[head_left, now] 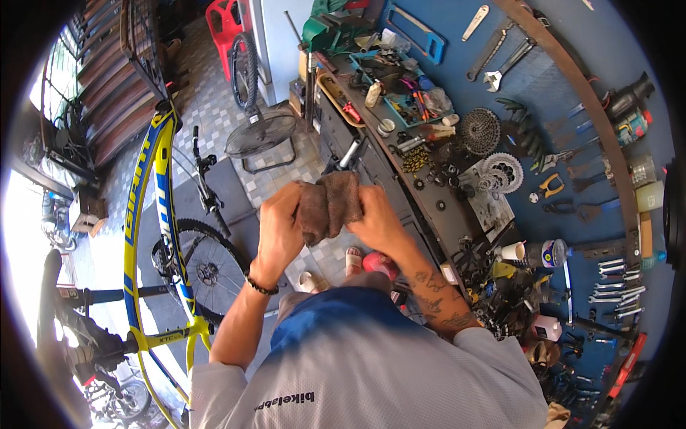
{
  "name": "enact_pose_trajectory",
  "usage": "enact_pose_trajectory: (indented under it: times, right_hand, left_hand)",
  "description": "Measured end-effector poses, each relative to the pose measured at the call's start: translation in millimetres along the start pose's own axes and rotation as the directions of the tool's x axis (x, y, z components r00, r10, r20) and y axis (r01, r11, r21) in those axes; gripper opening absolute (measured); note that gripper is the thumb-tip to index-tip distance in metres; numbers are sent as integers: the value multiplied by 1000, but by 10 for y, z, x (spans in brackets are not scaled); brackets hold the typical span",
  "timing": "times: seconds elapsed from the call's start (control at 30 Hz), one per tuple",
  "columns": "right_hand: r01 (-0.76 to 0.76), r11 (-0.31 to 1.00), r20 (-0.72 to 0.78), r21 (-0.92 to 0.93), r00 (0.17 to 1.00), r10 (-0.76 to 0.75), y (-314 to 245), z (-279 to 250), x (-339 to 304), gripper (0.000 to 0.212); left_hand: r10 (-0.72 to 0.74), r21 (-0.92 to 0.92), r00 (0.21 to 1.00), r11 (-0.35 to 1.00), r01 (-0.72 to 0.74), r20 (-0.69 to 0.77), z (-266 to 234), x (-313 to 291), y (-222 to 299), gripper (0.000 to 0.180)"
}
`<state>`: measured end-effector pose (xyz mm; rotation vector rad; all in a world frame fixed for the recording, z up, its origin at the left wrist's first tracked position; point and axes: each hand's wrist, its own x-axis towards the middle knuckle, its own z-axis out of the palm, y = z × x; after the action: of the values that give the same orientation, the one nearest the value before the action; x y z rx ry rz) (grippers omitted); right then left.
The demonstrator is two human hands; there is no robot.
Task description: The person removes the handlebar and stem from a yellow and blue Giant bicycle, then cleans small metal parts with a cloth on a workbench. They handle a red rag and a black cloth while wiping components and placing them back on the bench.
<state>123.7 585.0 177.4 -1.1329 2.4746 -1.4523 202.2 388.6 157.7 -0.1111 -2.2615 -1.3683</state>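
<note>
A dirty brown rag [330, 205] is bunched up in front of my body, gripped from both sides. My left hand [283, 218] is closed on its left end, and my right hand [376, 217] on its right end. Whether anything is wrapped inside the folds cannot be seen. Just beyond the cloth, a short silvery tube [349, 153] shows in front of the bench drawers; the rag hides what lies below it.
A long workbench [389, 161] covered with parts runs along my right, below a blue tool wall [457, 61]. To my left hangs a yellow-and-blue bike frame [168, 207], near a wheel [207, 272]. A black fan [261, 136] and a red chair [220, 36] stand ahead.
</note>
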Motion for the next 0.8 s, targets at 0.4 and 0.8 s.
enact_pose_trajectory:
  times: [0.4, 0.8]
  right_hand:
    - [-9, 990, 80, -143, 997, 20, 362, 182, -187, 21]
    - [-472, 880, -14, -44, 881, 472, 639, 322, -571, 19]
  left_hand:
    - [-13, 204, 944, 977, -57, 329, -7, -75, -33, 15]
    - [-56, 162, 897, 987, -18, 439, 540, -132, -344, 19]
